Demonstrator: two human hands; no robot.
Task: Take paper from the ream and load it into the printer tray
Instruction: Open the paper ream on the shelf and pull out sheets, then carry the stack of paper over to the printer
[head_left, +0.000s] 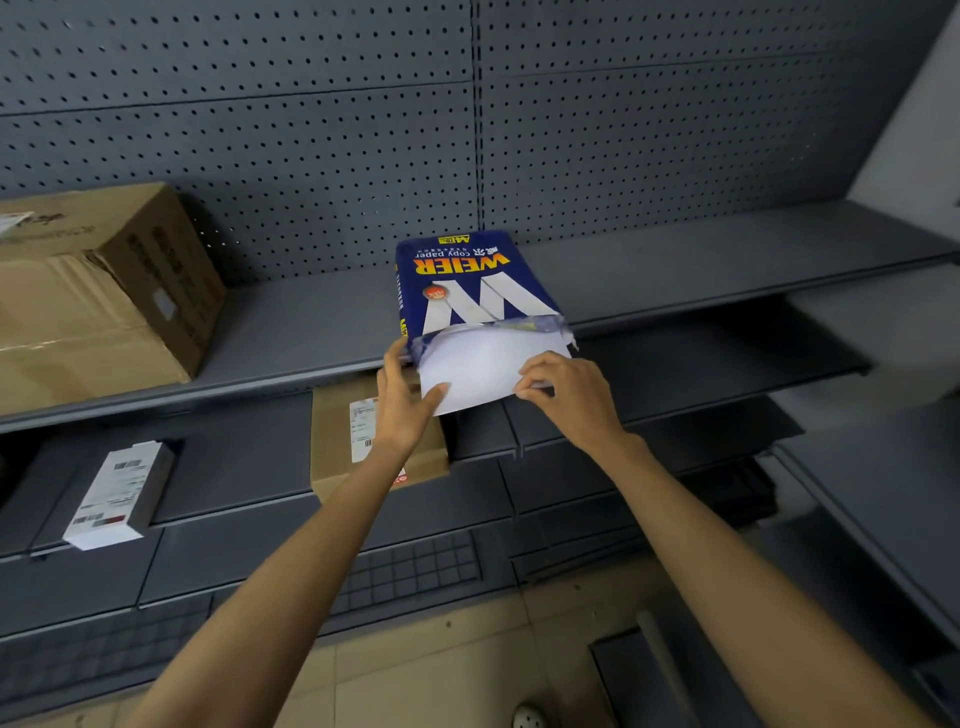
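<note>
A blue ream of copy paper (467, 280) lies on the grey upper shelf (701, 270), its torn open end facing me and overhanging the shelf edge. White paper (480, 366) sticks out of that end. My left hand (402, 397) holds the paper's left corner, with fingers against the wrapper's side. My right hand (563, 389) pinches the paper's right corner between thumb and fingers. No printer tray is in view.
A large cardboard box (98, 291) stands on the same shelf at the left. Below, a brown parcel (363, 441) and a white labelled box (117, 493) sit on the lower shelf. Grey pegboard (311, 130) backs the shelves. A dark object (639, 670) stands on the floor at the lower right.
</note>
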